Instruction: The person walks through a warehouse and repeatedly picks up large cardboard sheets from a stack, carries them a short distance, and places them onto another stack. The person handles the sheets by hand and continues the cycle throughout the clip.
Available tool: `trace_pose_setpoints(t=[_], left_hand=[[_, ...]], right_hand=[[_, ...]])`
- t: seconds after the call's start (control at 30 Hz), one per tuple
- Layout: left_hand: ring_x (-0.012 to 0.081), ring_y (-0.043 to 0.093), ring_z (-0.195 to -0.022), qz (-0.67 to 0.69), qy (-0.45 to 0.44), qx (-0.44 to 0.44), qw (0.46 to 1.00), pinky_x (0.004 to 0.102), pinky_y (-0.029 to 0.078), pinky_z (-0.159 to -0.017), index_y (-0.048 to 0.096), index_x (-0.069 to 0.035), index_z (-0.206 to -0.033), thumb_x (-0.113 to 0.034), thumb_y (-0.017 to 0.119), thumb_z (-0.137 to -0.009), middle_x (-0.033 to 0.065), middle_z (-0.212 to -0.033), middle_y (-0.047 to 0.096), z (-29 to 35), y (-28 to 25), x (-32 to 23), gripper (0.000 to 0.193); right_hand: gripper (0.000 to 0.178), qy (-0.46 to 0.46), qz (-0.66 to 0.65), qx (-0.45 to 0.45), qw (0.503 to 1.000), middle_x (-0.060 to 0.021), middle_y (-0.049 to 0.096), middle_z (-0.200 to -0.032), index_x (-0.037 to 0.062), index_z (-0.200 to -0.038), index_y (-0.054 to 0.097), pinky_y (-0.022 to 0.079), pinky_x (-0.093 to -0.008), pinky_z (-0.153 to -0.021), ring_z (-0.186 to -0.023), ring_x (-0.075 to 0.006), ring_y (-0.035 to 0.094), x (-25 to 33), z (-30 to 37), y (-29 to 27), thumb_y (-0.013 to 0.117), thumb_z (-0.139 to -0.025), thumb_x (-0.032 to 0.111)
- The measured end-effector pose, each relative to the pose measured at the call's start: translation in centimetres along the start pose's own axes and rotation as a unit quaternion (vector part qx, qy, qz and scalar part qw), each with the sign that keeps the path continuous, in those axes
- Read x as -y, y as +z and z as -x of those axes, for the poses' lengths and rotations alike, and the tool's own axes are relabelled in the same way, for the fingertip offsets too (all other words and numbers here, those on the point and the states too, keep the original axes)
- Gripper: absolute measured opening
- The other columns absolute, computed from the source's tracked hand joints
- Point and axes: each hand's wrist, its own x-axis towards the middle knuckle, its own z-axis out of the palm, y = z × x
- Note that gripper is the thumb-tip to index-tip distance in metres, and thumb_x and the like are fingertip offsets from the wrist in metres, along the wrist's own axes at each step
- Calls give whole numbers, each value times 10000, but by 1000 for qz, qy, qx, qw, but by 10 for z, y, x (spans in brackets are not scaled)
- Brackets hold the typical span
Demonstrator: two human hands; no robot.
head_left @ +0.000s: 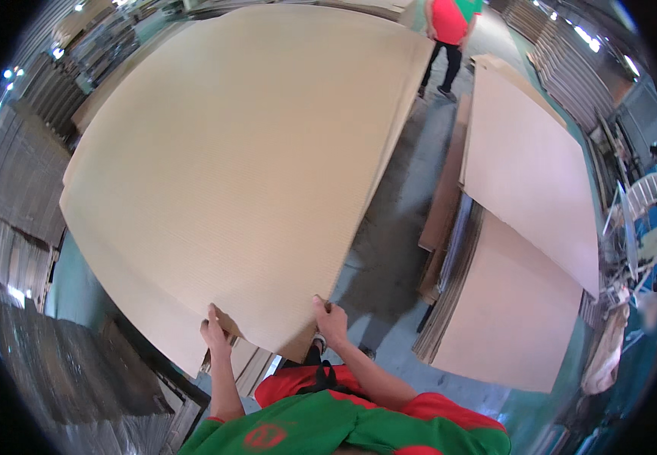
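Note:
A very large tan corrugated cardboard sheet (245,167) fills the middle of the view, stretching away from me. My left hand (215,332) grips its near edge from below on the left. My right hand (331,318) pinches the same near edge at the sheet's right corner. More sheets lie stacked directly under it, their edges showing along the left and near side. My green and red sleeves appear at the bottom.
To the right stand two stacks of large cardboard sheets (529,174), one lower (507,318). A grey concrete aisle (400,227) runs between. Another person in a red top (448,30) stands at the far end. Piled cardboard (17,212) lines the left wall.

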Motion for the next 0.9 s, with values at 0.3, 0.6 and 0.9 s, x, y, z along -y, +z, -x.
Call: trace_pose_setpoints(t=[0.3, 0.6, 0.9], left_hand=[[162, 559, -653, -28, 72, 72, 994, 319, 466, -555, 517, 35, -762, -332, 701, -872, 129, -695, 595, -4, 29, -31, 425], [170, 579, -568, -144, 103, 26, 984, 324, 450, -419, 601, 70, -766, -410, 692, -857, 122, -673, 615, -36, -4, -58, 497], [219, 637, -602, -148, 100, 97, 979, 336, 541, -453, 614, 122, -786, -404, 643, -887, 139, -680, 624, -76, 29, -58, 536]], right_hand=[[550, -52, -85, 87, 991, 7, 474, -540, 12, -623, 557, 385, -299, -457, -483, -92, 456, 49, -24, -53, 525, -944, 458], [580, -96, 35, 87, 991, -147, 579, -572, -65, -731, 613, 467, -357, -527, -529, -223, 600, 21, -17, 15, 479, -956, 453], [679, -24, 56, 96, 994, -175, 618, -611, -72, -764, 645, 520, -371, -536, -564, -260, 657, 56, -38, 1, 464, -923, 562]])
